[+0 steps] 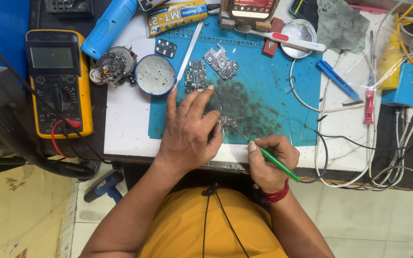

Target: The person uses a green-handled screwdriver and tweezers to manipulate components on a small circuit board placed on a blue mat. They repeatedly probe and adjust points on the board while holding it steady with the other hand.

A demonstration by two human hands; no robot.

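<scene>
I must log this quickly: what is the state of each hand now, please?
Left hand: fingers spread, pressing the small circuit board onto the blue mat.
Right hand: closed around the green-handled soldering iron, tip at the board.

Yellow multimeter at far left, grey rectangular screen near its top, blank. Yellow and blue oblong tube package lying tilted at the top edge of the counter, printed in dark letters. Phone screen top centre, lit red and dark, partly cropped.
</scene>
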